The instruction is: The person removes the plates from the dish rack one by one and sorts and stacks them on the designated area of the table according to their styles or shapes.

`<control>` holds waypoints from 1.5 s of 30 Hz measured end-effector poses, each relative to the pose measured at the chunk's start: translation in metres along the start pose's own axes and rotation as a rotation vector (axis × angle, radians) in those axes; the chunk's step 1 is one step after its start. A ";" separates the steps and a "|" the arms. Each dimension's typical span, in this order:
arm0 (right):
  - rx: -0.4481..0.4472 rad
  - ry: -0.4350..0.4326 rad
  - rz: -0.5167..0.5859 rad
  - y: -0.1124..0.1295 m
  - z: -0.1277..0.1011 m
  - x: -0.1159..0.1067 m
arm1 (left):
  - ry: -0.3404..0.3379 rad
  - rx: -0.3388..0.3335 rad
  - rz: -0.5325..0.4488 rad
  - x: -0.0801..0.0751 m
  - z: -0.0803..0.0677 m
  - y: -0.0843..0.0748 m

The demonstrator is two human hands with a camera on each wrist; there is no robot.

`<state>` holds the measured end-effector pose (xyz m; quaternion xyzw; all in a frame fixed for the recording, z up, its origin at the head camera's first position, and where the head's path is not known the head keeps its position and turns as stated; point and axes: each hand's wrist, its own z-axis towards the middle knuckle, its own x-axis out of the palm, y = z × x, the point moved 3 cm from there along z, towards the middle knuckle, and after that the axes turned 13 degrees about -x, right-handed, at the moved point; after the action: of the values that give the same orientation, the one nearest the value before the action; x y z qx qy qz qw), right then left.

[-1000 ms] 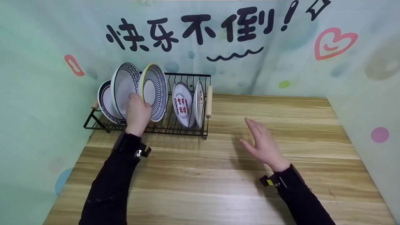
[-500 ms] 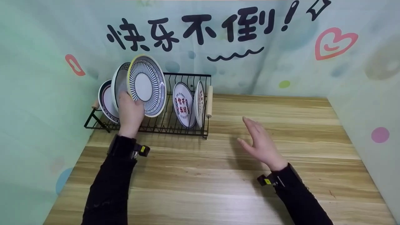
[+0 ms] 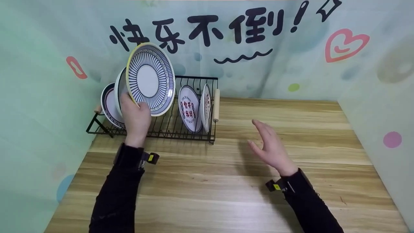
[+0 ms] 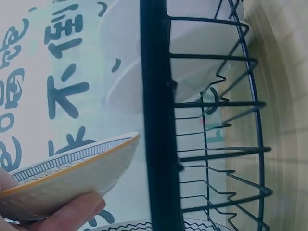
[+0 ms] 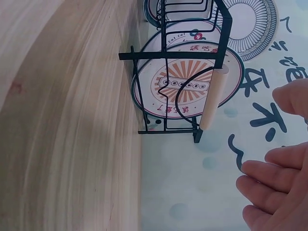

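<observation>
My left hand grips striped plate by lower rim, above rack. Right hand open, fingers relaxed, empty, over table.

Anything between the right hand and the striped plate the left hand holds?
Head view: two upright plates with red lettering in the black wire rack lie between the open right hand and the striped plate in the left hand.

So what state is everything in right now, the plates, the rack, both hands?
Striped plate: lifted above the rack, held at its lower rim.
Left hand: grips the striped plate.
Right hand: open, holding nothing, above the table.
Dish rack: standing on the table.
Zigzag-rimmed plate: upright in the rack.
Red-lettered plate: upright in the rack.
</observation>
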<state>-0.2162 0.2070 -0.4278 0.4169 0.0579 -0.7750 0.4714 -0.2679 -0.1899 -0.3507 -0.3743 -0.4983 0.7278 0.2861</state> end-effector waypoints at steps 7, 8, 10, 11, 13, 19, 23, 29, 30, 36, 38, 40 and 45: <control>0.018 -0.031 0.033 0.000 0.003 -0.004 | -0.004 0.016 -0.136 0.001 -0.009 -0.011; 0.019 -0.036 0.037 0.000 0.004 -0.004 | 0.005 0.023 -0.165 0.002 -0.011 -0.014; 0.022 -0.043 0.037 0.000 0.004 -0.005 | 0.022 0.037 -0.216 0.002 -0.015 -0.018; 0.024 -0.045 0.038 0.000 0.005 -0.006 | 0.025 0.039 -0.226 0.002 -0.017 -0.020; 0.029 -0.049 0.039 -0.001 0.005 -0.007 | 0.040 0.036 -0.253 0.002 -0.021 -0.023; 0.056 -0.061 0.049 0.000 0.008 -0.011 | 0.069 0.017 -0.257 0.002 -0.034 -0.028; 0.072 -0.073 0.059 0.000 0.010 -0.012 | 0.110 0.026 -0.289 0.005 -0.043 -0.030; 0.073 -0.093 0.066 0.001 0.013 -0.014 | 0.167 0.039 -0.314 0.010 -0.058 -0.032; 0.070 -0.095 0.066 0.001 0.013 -0.014 | 0.176 0.049 -0.321 0.011 -0.060 -0.032; 0.053 -0.096 0.065 0.001 0.014 -0.013 | 0.246 0.085 -0.374 0.018 -0.074 -0.033; 0.053 -0.099 0.065 0.001 0.014 -0.013 | 0.278 0.100 -0.408 0.021 -0.077 -0.033; 0.051 -0.104 0.063 0.000 0.014 -0.013 | 0.309 0.113 -0.432 0.024 -0.080 -0.032; 0.057 -0.117 0.067 -0.001 0.014 -0.012 | 0.393 0.062 -0.466 0.033 -0.089 -0.026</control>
<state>-0.2224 0.2090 -0.4103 0.3859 -0.0060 -0.7831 0.4876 -0.2117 -0.1096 -0.3549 -0.3744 -0.4835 0.5712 0.5476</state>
